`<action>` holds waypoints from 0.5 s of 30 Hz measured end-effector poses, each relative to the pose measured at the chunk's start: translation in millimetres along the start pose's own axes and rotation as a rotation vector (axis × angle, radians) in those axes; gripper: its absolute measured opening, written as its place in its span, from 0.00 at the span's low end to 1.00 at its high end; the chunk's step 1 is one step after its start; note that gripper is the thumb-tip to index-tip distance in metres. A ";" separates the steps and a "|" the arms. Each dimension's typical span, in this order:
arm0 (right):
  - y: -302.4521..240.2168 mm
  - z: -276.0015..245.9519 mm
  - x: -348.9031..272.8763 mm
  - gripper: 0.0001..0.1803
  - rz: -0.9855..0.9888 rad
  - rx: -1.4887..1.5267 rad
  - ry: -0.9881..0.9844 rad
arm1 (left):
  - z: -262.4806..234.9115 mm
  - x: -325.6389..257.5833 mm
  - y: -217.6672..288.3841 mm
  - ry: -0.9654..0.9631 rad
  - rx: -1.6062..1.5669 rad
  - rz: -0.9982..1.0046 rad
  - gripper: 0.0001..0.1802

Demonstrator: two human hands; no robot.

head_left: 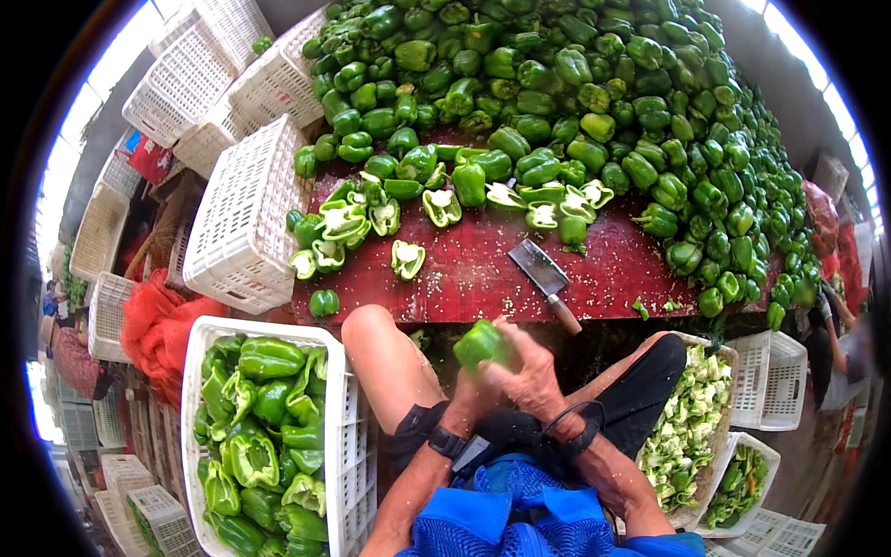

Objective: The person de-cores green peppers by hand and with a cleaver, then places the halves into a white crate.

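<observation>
A green bell pepper is held up over my lap, in front of the red table's near edge. My right hand is closed against its right side, thumb and fingers pressed to it. My left hand grips it from below and left; its fingers are partly hidden and blurred. Beyond my hands a cleaver with a wooden handle lies on the red table. Halved peppers with pale cores lie left of the cleaver, some cut side up.
A heap of whole green peppers covers the table's far side and right. At my left stands a white crate of halved peppers; at my right, a crate of pale cores. Stacked white crates and red netting stand farther left.
</observation>
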State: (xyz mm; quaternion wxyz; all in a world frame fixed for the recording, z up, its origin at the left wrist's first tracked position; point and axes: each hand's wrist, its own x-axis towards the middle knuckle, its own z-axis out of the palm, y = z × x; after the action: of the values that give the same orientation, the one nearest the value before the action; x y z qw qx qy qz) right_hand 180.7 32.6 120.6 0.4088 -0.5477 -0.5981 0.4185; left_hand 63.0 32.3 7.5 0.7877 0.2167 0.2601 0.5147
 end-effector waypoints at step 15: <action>0.8 0.9 18.8 0.27 0.133 0.220 0.062 | 8.5 9.3 31.1 0.140 -0.505 0.057 0.43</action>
State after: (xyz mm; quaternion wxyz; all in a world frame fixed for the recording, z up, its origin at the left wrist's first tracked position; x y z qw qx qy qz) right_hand 178.9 51.3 120.1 0.4561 -0.5505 -0.4981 0.4908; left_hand 49.8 52.0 31.3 0.7821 -0.0158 0.1711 0.5991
